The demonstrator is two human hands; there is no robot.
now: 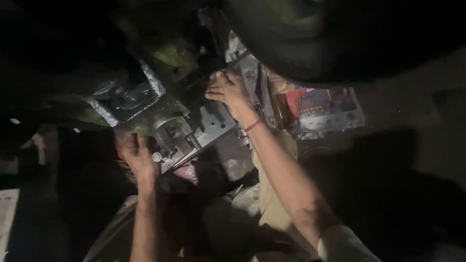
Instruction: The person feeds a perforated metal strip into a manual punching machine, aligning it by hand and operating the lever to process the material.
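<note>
Clearly, the left hand (137, 154) is pressed against the lower edge of a grey metal assembly (182, 133), its fingers curled up around the corner beside a small round bolt head (157, 156). The right hand (228, 90) is laid at the upper right of the same assembly, fingers bent and bunched together at its top edge; whether anything small is pinched between them cannot be told. A thin red band (253, 124) is worn at the right wrist. The assembly is seen near the middle of the view, tilted, with a flat pale plate (217, 123) on its right side and a darker, green-stained machine body (145, 92) joined to it at the upper left. Behind the right hand, crumpled printed paper (323, 109) in red and blue is spread on the ground. Everything else is lost in deep shadow.
</note>
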